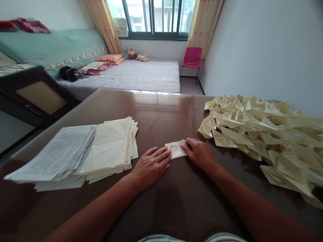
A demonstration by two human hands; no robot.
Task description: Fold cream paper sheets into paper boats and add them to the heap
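Note:
A small folded cream paper [176, 150] with dark printing lies flat on the brown table between my hands. My left hand [151, 166] rests palm down, its fingers stretched out and their tips on the paper's left edge. At the paper's right end, my right hand [200, 153] has its fingers curled in and pinches the edge. Its fingertips cover that corner, and its palm side is hidden. To the left is a stack of cream lined sheets [111, 144] with crease marks. It partly overlaps a stack of white printed sheets [55, 153].
A large heap of folded cream paper shapes [252, 124] covers the table's right side, beside the wall. The glossy brown table [156, 111] reaches toward a bed [151, 75]. Behind it stand a pink chair [193, 57] and a window. A dark cabinet [37, 94] is at left.

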